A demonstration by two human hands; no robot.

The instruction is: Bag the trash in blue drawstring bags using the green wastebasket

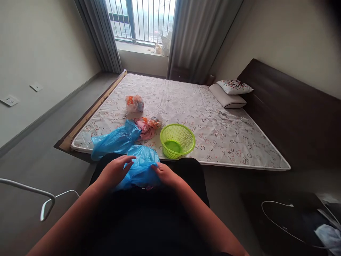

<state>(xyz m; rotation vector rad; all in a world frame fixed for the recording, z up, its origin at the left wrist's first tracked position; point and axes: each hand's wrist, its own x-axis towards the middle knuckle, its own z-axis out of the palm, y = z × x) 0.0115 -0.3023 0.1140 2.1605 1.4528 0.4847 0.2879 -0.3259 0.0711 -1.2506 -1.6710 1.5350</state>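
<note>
A blue plastic bag (142,170) lies across my lap, crumpled. My right hand (165,173) pinches its right edge between thumb and fingers. On the bag's left side is my left hand (118,170), its fingers stretched and thumb apart, holding nothing I can see. Another blue plastic bag (117,138) rests on the mattress edge just beyond my left hand. Beside it are a pink cloth (146,132) and a clear bag with orange print (153,122). A green plastic basket (178,138) stands upright in front of my right knee, and nothing shows inside it.
The bare mattress (213,135) spreads out before me. A second clear bag with orange print (134,104) sits farther back. Pillows (231,94) and a cable (229,116) lie near the headboard (287,96). White metal tubing (32,190) is at left; a dark table (287,217) at right.
</note>
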